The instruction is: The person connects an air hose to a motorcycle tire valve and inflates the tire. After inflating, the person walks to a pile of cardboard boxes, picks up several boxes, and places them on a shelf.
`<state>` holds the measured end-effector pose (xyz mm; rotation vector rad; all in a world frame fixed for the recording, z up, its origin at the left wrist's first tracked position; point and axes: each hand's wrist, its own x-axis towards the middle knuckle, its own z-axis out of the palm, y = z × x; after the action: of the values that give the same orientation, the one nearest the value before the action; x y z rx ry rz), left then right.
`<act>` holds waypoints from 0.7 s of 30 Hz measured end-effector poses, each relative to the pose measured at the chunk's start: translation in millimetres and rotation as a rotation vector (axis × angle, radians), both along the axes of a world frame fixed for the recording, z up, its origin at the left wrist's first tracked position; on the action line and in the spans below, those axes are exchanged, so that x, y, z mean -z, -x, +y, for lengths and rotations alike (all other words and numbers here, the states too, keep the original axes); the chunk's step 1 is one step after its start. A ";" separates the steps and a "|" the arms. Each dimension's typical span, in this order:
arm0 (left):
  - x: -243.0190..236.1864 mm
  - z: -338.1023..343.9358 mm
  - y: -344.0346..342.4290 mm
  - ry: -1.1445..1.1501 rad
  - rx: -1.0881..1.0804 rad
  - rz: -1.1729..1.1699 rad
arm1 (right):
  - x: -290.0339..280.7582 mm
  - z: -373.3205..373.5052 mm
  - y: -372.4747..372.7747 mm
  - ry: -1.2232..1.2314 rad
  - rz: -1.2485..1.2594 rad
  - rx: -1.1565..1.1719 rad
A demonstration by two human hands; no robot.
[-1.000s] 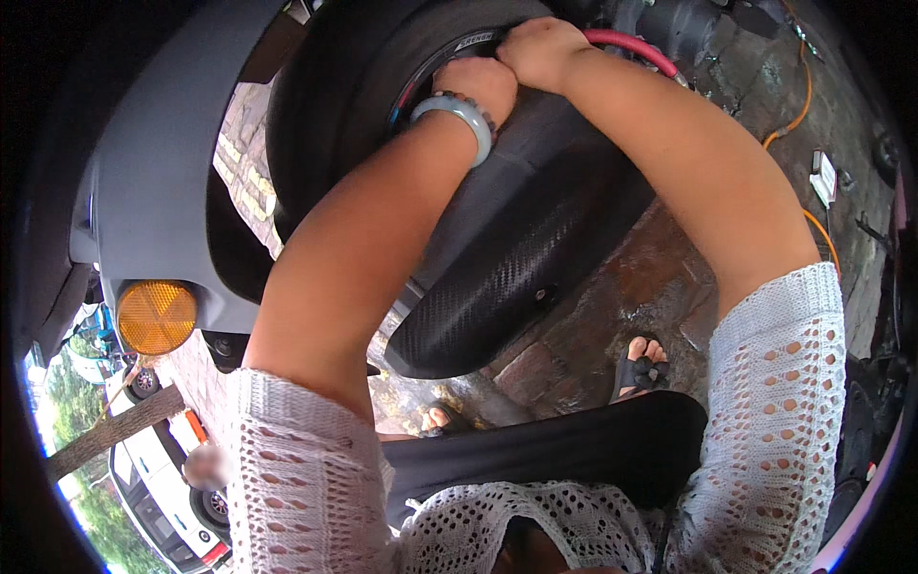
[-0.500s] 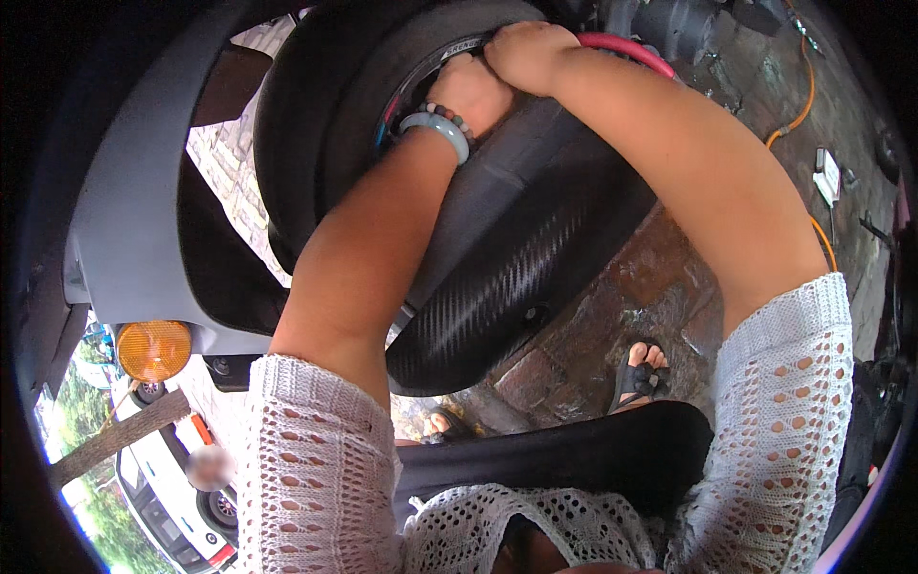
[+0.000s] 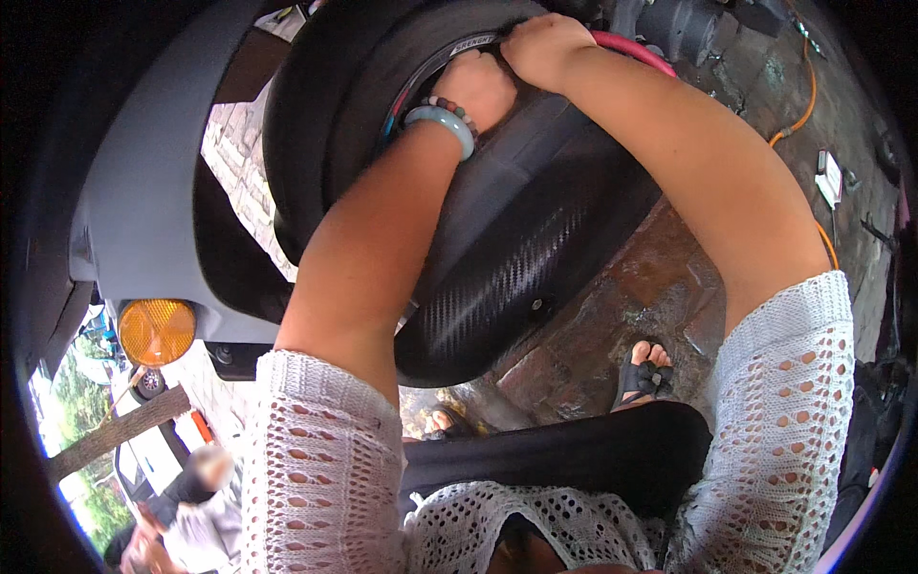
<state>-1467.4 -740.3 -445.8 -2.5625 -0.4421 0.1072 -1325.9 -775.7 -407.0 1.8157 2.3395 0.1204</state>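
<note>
A scooter wheel with a thick black tyre (image 3: 316, 143) fills the upper middle, and its rim has a thin coloured edge. My left hand (image 3: 475, 91), wearing a pale bangle and a beaded bracelet, reaches in at the rim beside the exhaust. Its fingers curl inward, and what they hold is hidden. Close on its right, my right hand (image 3: 547, 53) is bent closed over the wheel's upper right part, fingertips out of sight. Below both hands slants the black exhaust muffler (image 3: 507, 277) with a carbon-pattern cover. A pink-red curved tube (image 3: 636, 50) shows beyond the right wrist.
At left stand the scooter's grey body panel (image 3: 143, 191) and an orange round reflector (image 3: 156, 332). An orange cord (image 3: 811, 91) and a small white box (image 3: 828, 179) lie on the wet stone floor (image 3: 631, 277). A person (image 3: 191, 507) is at lower left, near a tree trunk (image 3: 124, 435).
The wheel and scooter parts appear shifted slightly right and up in view. My hands stay at the rim, the right one slightly farther right. The person at lower left has come further into view.
</note>
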 end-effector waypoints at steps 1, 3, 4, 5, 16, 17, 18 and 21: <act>-8.2 -3.5 0.6 0.012 0.007 0.046 | 3.2 -0.7 0.0 -0.030 0.007 -0.017; -17.5 -10.2 7.4 0.018 0.064 -0.021 | 4.5 -0.5 -4.4 -0.003 -0.017 -0.037; -23.6 -13.8 9.4 0.176 0.014 -0.017 | 4.2 -0.4 -4.0 0.011 -0.027 -0.053; -28.8 -20.5 12.9 0.344 -0.112 -0.069 | 4.0 -0.3 -2.8 0.009 -0.014 -0.063; -102.1 -131.0 139.2 1.458 -0.722 -0.814 | -9.4 -4.7 11.8 0.022 -0.122 -0.095; -97.5 -138.6 154.6 1.477 -0.801 -0.946 | -7.8 -3.9 13.5 0.035 -0.110 -0.071; -93.6 -145.5 166.3 1.495 -0.876 -1.077 | -7.0 -3.4 14.0 0.049 -0.099 -0.044; -93.7 -162.5 188.2 1.677 -1.230 -1.299 | -23.5 -8.9 12.0 0.157 -0.085 -0.090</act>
<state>-1655.6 -902.8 -352.1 -2.4867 -3.4919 -1.3078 -1338.0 -784.6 -383.5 1.6019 2.3025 0.0237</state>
